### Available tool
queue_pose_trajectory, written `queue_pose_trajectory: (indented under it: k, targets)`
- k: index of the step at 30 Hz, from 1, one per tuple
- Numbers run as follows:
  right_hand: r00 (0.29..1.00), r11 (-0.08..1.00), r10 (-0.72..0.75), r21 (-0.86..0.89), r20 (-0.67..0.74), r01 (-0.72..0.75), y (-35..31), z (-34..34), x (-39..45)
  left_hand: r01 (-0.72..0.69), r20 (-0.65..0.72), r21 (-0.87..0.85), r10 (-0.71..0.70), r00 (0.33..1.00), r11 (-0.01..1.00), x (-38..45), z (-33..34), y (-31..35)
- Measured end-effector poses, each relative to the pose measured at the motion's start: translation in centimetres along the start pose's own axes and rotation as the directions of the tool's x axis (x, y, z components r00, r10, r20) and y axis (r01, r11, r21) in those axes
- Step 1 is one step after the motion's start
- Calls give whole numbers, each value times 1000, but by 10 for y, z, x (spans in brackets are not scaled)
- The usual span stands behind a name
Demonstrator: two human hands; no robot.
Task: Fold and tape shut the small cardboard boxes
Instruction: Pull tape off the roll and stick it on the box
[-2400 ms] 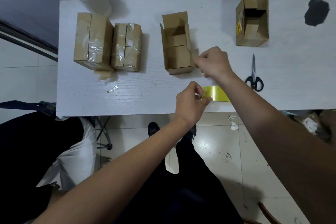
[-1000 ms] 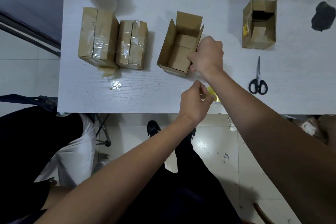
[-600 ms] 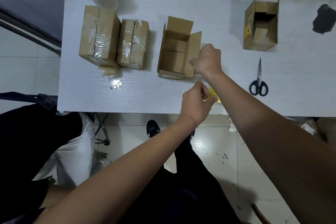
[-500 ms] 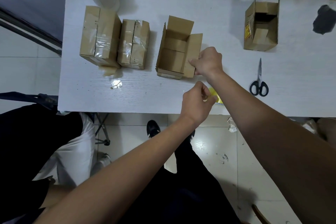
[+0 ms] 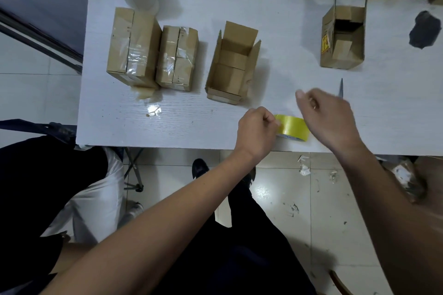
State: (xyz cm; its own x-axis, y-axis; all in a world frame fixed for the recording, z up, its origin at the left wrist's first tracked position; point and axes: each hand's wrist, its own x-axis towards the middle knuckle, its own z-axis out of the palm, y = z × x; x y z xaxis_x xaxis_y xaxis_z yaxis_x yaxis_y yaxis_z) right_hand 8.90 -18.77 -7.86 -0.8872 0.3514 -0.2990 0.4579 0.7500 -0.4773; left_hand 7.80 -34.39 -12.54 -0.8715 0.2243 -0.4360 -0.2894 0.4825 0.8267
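The open box (image 5: 233, 64) stands beyond and left of both hands, long axis running away; left hand (image 5: 256, 134), nearer, pinches the tape roll (image 5: 292, 127), right hand (image 5: 328, 117) loose and empty.

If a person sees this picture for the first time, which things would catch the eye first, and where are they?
The yellow tape roll at the table's near edge stands out, with the left hand gripping it. Behind it, an open cardboard box stands mid-table beside two taped boxes on the left.
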Motion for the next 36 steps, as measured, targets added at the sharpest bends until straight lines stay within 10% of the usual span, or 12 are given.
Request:
queue_pose_trajectory:
  k: [3,12,19,28,33,36]
  targets:
    - [963,994,-1,105,269,-28,34,3,-17,-35,33,41,34,999,999,3,-5,-1]
    - [857,949,-55,295,512,-115,48,29,-10,-82,167,157,55,984,984,9,-29,13]
    - [930,934,-140,356,339,11,22,-31,-20,-50,263,190,-2,965,980,7,-90,46]
    - [984,961,-58,-257,169,101,-23,-71,-12,-95,192,141,67,979,985,15,-127,78]
    - [966,985,-79,170,246,37,-55,-101,1,14,58,-14,-14,998,1000,41,-146,75]
    - [974,995,-98,54,206,89,-76,-115,19,171,98,-83,-163,982,982,55,-140,74]
